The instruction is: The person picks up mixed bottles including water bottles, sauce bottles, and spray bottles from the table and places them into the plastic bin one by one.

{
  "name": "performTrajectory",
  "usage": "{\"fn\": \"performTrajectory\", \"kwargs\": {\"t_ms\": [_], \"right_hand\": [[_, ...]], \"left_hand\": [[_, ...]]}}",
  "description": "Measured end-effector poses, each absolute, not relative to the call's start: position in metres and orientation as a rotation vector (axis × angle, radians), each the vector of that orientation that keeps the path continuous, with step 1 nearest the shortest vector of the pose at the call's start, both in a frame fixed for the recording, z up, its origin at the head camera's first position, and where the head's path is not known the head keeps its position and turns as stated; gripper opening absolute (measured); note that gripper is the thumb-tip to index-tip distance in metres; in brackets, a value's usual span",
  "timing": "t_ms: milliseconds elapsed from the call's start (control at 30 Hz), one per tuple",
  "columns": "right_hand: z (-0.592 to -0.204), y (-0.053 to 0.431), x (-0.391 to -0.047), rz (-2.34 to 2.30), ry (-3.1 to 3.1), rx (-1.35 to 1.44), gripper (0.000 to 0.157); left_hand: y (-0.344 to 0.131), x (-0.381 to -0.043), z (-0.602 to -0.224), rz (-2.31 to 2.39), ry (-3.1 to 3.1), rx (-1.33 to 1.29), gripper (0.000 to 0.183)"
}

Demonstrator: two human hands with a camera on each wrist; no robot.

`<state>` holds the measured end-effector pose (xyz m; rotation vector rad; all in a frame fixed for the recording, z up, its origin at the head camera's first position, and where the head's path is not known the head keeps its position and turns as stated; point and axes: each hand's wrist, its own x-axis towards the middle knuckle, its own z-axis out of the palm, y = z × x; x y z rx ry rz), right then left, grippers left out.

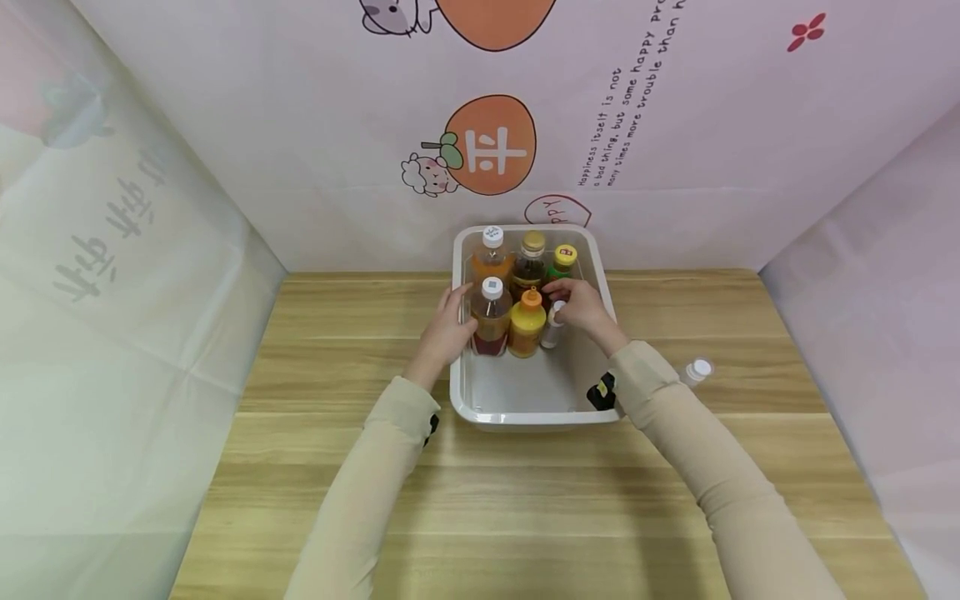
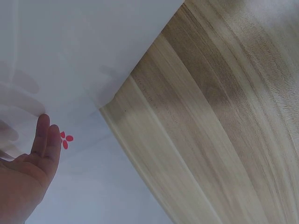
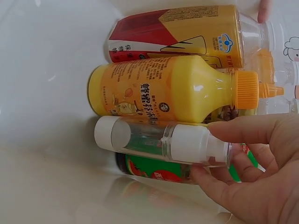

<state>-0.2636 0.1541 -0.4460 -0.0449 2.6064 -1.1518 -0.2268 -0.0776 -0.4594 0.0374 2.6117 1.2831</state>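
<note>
A white plastic bin (image 1: pixel 510 396) holds several bottles in its far half. My right hand (image 1: pixel 581 307) reaches inside and pinches a small clear bottle (image 3: pixel 145 140) by its white-collared top, thumb on one side and fingers on the other. Directly beside it stands a yellow squeeze bottle (image 3: pixel 196 88) with an orange nozzle cap. My left hand (image 1: pixel 444 333) is over the bin's left rim, fingers fairly straight, beside a white-capped bottle (image 1: pixel 491 310) with a red and gold label. Whether it presses that bottle is hard to tell. The left wrist view shows only part of this hand.
Behind these stand an orange-labelled bottle (image 1: pixel 491 260), a dark bottle with a gold cap (image 1: pixel 532 242) and a green bottle with a yellow cap (image 1: pixel 565 257). On the wooden table (image 1: pixel 360 358), another clear white-capped bottle (image 1: pixel 699 369) lies partly behind my right sleeve. A printed wall sheet backs the bin.
</note>
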Motion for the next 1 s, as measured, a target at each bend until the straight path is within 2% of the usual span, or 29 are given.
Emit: {"fn": "performTrajectory", "kwargs": {"t_ms": [1000], "right_hand": [[-0.4482,0.1555,-0.2652,-1.095,2.595,-0.079,0.053]], "left_hand": [[-0.0769,-0.2250,-0.4581,1.267,2.627,0.035,0.066]]}}
